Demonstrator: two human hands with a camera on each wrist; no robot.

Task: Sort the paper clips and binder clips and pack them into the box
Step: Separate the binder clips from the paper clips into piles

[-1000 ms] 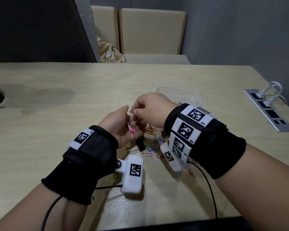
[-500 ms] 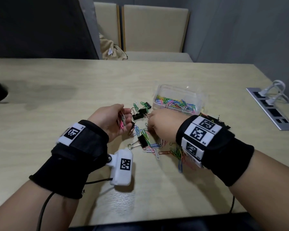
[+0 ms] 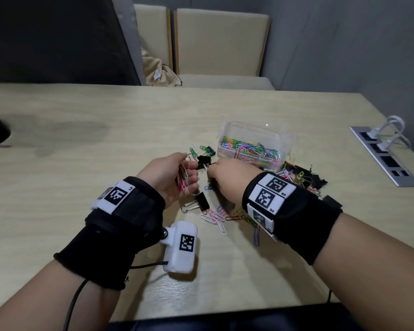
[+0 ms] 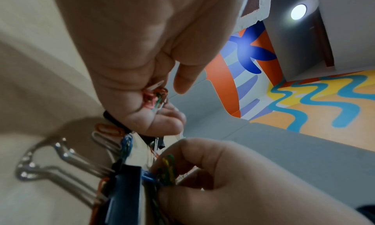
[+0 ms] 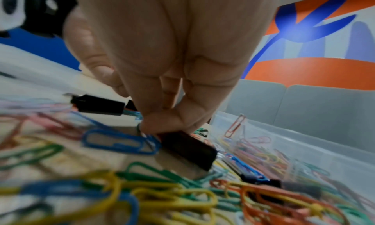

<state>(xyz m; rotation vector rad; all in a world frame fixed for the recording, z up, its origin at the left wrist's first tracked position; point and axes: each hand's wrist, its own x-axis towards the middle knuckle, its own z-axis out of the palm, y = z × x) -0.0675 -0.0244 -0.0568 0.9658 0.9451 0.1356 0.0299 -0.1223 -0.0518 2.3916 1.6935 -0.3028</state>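
Observation:
My left hand (image 3: 177,172) hovers palm-in over the table and grips a bunch of pink and red paper clips (image 3: 182,179), seen as a tight bundle of paper clips (image 4: 155,97) in the left wrist view. My right hand (image 3: 215,174) reaches down into the loose paper clips (image 3: 221,217); its curled fingers (image 4: 194,158) pinch green and yellow clips (image 4: 168,168). The right fingertips (image 5: 160,124) touch the table beside a black binder clip (image 5: 188,148). A clear box (image 3: 282,139) behind the hands holds many coloured paper clips.
Black binder clips lie around: one binder clip (image 3: 202,203) with silver handles below my left hand, another binder clip (image 3: 204,160) between the hands, and a heap of binder clips (image 3: 306,179) right of the box. A socket strip (image 3: 385,155) sits at the table's right edge.
My right hand left the left hand and dropped to the loose clips on the table. The left hand stays raised with its bunch of clips.

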